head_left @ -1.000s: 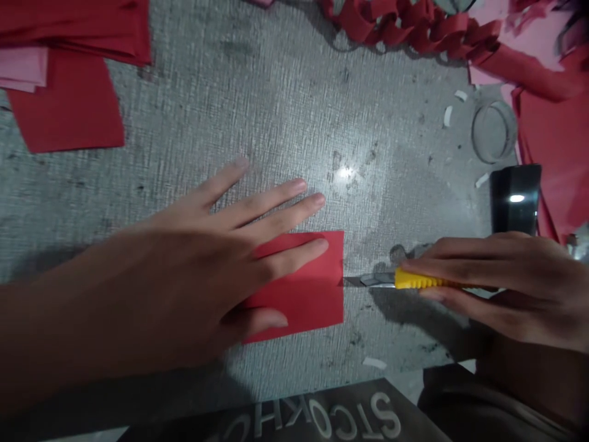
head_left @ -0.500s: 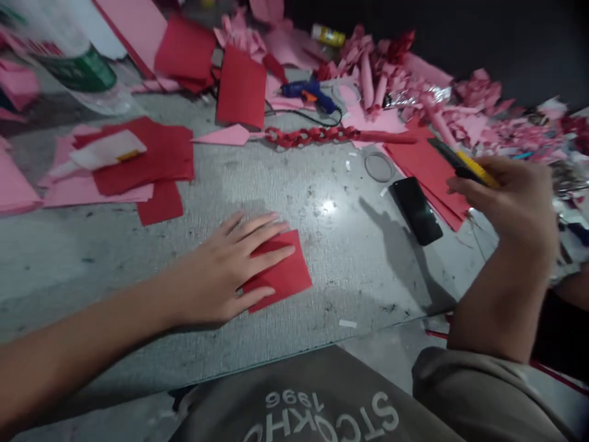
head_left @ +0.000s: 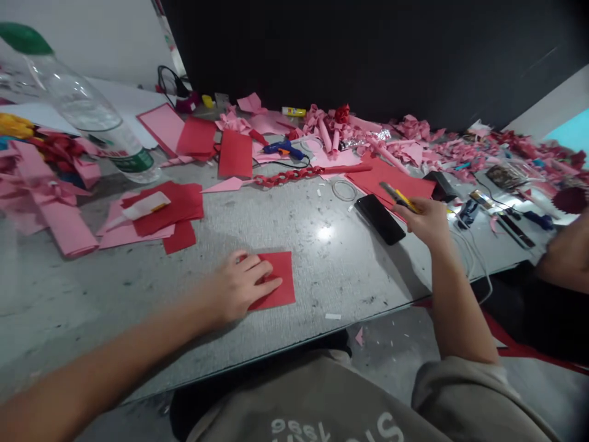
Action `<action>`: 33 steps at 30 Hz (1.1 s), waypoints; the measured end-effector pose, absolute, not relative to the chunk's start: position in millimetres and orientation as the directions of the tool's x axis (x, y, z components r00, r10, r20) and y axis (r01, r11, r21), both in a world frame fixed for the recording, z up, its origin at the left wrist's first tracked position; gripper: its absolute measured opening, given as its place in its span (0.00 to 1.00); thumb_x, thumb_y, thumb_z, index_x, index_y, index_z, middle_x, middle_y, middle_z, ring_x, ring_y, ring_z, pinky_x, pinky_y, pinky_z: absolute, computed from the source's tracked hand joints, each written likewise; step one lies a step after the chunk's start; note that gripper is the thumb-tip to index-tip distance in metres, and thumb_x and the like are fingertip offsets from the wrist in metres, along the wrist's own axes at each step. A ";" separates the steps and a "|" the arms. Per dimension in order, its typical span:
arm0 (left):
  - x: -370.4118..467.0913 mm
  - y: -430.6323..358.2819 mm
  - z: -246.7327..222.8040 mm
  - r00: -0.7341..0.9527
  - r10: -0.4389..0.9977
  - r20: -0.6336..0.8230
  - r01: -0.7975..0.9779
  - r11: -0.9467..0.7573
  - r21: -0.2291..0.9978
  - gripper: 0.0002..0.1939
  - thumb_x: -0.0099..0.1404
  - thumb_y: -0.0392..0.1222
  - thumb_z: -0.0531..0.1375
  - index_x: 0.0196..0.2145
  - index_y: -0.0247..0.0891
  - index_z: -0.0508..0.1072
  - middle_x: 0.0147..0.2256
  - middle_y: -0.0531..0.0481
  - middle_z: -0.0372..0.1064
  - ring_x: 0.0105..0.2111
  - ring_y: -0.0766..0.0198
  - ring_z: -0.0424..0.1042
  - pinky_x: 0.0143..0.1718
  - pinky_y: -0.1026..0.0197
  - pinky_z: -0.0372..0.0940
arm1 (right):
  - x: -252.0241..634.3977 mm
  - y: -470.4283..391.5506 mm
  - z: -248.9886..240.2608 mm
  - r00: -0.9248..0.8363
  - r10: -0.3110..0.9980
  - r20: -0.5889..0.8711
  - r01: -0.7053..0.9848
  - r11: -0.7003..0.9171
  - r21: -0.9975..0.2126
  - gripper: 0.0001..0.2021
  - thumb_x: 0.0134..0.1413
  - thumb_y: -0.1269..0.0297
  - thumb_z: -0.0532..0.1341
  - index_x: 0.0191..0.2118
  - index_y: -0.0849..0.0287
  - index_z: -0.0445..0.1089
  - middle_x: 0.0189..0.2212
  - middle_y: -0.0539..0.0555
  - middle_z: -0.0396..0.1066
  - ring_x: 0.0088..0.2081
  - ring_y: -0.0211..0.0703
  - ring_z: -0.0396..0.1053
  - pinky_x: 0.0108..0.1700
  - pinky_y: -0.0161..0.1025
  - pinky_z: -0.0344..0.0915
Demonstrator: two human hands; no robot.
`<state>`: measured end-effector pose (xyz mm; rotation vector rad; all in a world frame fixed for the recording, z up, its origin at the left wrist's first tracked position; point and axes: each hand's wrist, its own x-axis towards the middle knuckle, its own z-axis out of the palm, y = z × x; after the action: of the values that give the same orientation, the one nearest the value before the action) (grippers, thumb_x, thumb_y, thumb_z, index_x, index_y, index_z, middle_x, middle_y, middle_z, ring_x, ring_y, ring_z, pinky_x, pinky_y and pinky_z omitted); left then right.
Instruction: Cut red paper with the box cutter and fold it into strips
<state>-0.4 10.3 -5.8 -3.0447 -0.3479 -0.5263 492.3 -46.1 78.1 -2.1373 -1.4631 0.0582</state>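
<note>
A red sheet (head_left: 283, 276) lies flat on the bench (head_left: 317, 270), close to the near edge and well apart from the far edge. The left hand (head_left: 243, 282) rests on its left part, fingers parted and slightly bent, pressing from above without pinching; the right edge and both right corners are exposed. Whether it is one layer or several cannot be told. The sheet should be very light and flexible, easily creased, and apt to slide on the smooth-looking bench unless weighted by flat fingers. The exposed right corners appear the best places for a pinch; a tight grip at the middle would likely buckle it. The right hand (head_left: 430, 222), raised toward the right of the bench near a phone (head_left: 380, 218), has its fingers closed around a yellow cutter (head_left: 405, 201), grey end pointing toward the far edge. How far the blade protrudes is unclear. The cutter is probably light and rigid, its ridged-looking body the safe hold, the grey end to be avoided.
</note>
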 end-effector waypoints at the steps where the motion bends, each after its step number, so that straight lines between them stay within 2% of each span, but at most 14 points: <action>1: 1.0 8.6 -5.4 0.928 0.216 0.302 0.222 -0.975 0.015 0.24 0.70 0.29 0.57 0.58 0.46 0.81 0.50 0.42 0.79 0.48 0.51 0.75 0.57 0.43 0.65 | 485.9 -46.6 77.9 0.430 0.850 0.303 0.834 -0.246 -0.494 0.20 0.63 0.44 0.65 0.37 0.59 0.79 0.15 0.47 0.63 0.19 0.42 0.61 0.25 0.41 0.55; 5: 13.1 -10.3 2.4 0.949 0.237 0.206 0.227 -0.971 0.074 0.28 0.71 0.34 0.58 0.67 0.40 0.74 0.58 0.39 0.77 0.55 0.46 0.74 0.57 0.45 0.63 | 432.3 -48.1 73.5 0.346 0.839 0.419 0.815 -0.048 -0.577 0.17 0.64 0.47 0.67 0.42 0.58 0.81 0.22 0.49 0.71 0.22 0.42 0.67 0.28 0.41 0.62; 8: 26.3 -33.4 7.3 0.954 0.250 0.166 0.236 -0.967 0.098 0.27 0.78 0.41 0.56 0.71 0.36 0.69 0.62 0.38 0.76 0.59 0.44 0.74 0.61 0.43 0.62 | 370.2 -48.1 64.9 0.042 0.872 0.488 0.855 0.222 -0.469 0.15 0.66 0.51 0.67 0.46 0.57 0.81 0.30 0.52 0.80 0.26 0.41 0.71 0.32 0.40 0.64; 10: 32.6 -45.6 7.4 0.956 0.258 0.142 0.243 -0.963 0.115 0.26 0.81 0.47 0.55 0.70 0.37 0.70 0.64 0.38 0.75 0.62 0.43 0.72 0.65 0.41 0.61 | 331.1 -46.1 58.2 -0.173 0.885 0.432 0.825 0.370 -0.427 0.14 0.71 0.53 0.64 0.50 0.56 0.80 0.31 0.51 0.81 0.26 0.39 0.71 0.32 0.39 0.62; 13: 31.6 -49.4 6.1 0.969 0.206 0.134 0.183 -0.970 0.163 0.22 0.80 0.43 0.55 0.68 0.41 0.73 0.65 0.44 0.75 0.65 0.48 0.71 0.73 0.41 0.55 | 293.0 -37.2 46.9 -0.380 0.836 0.396 0.742 0.531 -0.409 0.14 0.74 0.53 0.62 0.53 0.56 0.78 0.35 0.52 0.84 0.31 0.39 0.75 0.34 0.37 0.62; 15: 25.2 -43.9 7.8 0.970 0.151 0.191 0.118 -0.978 0.173 0.18 0.79 0.38 0.54 0.60 0.42 0.78 0.63 0.46 0.78 0.65 0.53 0.72 0.77 0.41 0.48 | 283.0 -28.5 37.9 -0.442 0.807 0.392 0.708 0.582 -0.399 0.15 0.75 0.54 0.61 0.54 0.57 0.78 0.36 0.53 0.84 0.32 0.40 0.76 0.34 0.38 0.61; 17: 18.2 -38.7 12.8 0.956 0.147 0.254 0.110 -0.982 0.157 0.16 0.78 0.33 0.54 0.51 0.40 0.81 0.61 0.46 0.79 0.65 0.53 0.73 0.78 0.41 0.48 | 281.5 -20.2 28.2 -0.464 0.800 0.381 0.693 0.596 -0.407 0.15 0.75 0.54 0.61 0.55 0.58 0.77 0.36 0.53 0.83 0.32 0.40 0.75 0.34 0.38 0.61; 19: 14.6 -39.4 18.9 0.935 0.214 0.284 0.183 -0.974 0.131 0.16 0.75 0.30 0.55 0.48 0.38 0.82 0.61 0.43 0.79 0.64 0.51 0.74 0.73 0.42 0.57 | 284.3 -14.2 19.1 -0.444 0.811 0.380 0.689 0.581 -0.434 0.15 0.75 0.53 0.61 0.55 0.57 0.77 0.36 0.53 0.83 0.32 0.40 0.74 0.34 0.38 0.61; 21: 15.7 -47.4 22.5 0.914 0.297 0.275 0.279 -0.955 0.105 0.17 0.75 0.30 0.55 0.52 0.37 0.81 0.59 0.41 0.80 0.58 0.49 0.77 0.61 0.45 0.68 | 288.5 -10.5 12.0 -0.406 0.827 0.388 0.682 0.557 -0.473 0.15 0.75 0.53 0.61 0.56 0.57 0.77 0.37 0.53 0.83 0.31 0.39 0.73 0.34 0.38 0.61; 23: 19.6 -58.6 21.8 0.908 0.341 0.243 0.329 -0.940 0.090 0.18 0.78 0.36 0.56 0.60 0.37 0.79 0.57 0.38 0.80 0.54 0.47 0.79 0.54 0.45 0.72 | 292.6 -8.5 7.4 -0.375 0.838 0.397 0.665 0.541 -0.514 0.16 0.75 0.53 0.61 0.56 0.57 0.77 0.38 0.53 0.83 0.30 0.38 0.72 0.34 0.38 0.62; 25: 22.4 -66.1 18.1 0.921 0.333 0.202 0.324 -0.943 0.079 0.22 0.80 0.45 0.57 0.66 0.37 0.75 0.62 0.36 0.77 0.59 0.42 0.77 0.57 0.41 0.71 | 295.6 -7.1 5.0 -0.357 0.844 0.401 0.645 0.533 -0.547 0.16 0.75 0.53 0.61 0.56 0.57 0.77 0.39 0.53 0.83 0.29 0.37 0.70 0.34 0.38 0.63; 27: 21.7 -63.5 14.5 0.931 0.313 0.187 0.302 -0.949 0.088 0.23 0.81 0.51 0.57 0.65 0.37 0.74 0.68 0.36 0.71 0.66 0.41 0.72 0.65 0.39 0.67 | 297.2 -5.7 4.3 -0.330 0.855 0.401 0.638 0.515 -0.573 0.16 0.74 0.53 0.62 0.55 0.57 0.78 0.39 0.53 0.84 0.28 0.37 0.70 0.34 0.38 0.63; 30: 17.1 -38.4 15.6 0.946 0.292 0.141 0.267 -0.949 0.170 0.17 0.82 0.47 0.55 0.58 0.37 0.76 0.71 0.40 0.69 0.72 0.49 0.67 0.73 0.45 0.60 | 299.1 -4.1 5.4 -0.261 0.877 0.403 0.628 0.471 -0.620 0.16 0.74 0.52 0.62 0.55 0.57 0.79 0.40 0.54 0.84 0.30 0.38 0.73 0.35 0.38 0.64; 33: 15.5 -5.1 24.3 0.947 0.285 0.149 0.251 -0.945 0.210 0.11 0.82 0.40 0.54 0.47 0.38 0.76 0.65 0.40 0.76 0.71 0.51 0.69 0.77 0.43 0.56 | 302.7 -3.7 8.4 -0.203 0.884 0.422 0.565 0.457 -0.686 0.16 0.71 0.52 0.65 0.53 0.58 0.80 0.43 0.55 0.85 0.36 0.42 0.78 0.40 0.39 0.69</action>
<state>15.5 -5.1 24.3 -3.2858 -0.4570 -0.2985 302.7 -3.7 8.4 -1.2174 -1.8925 0.4933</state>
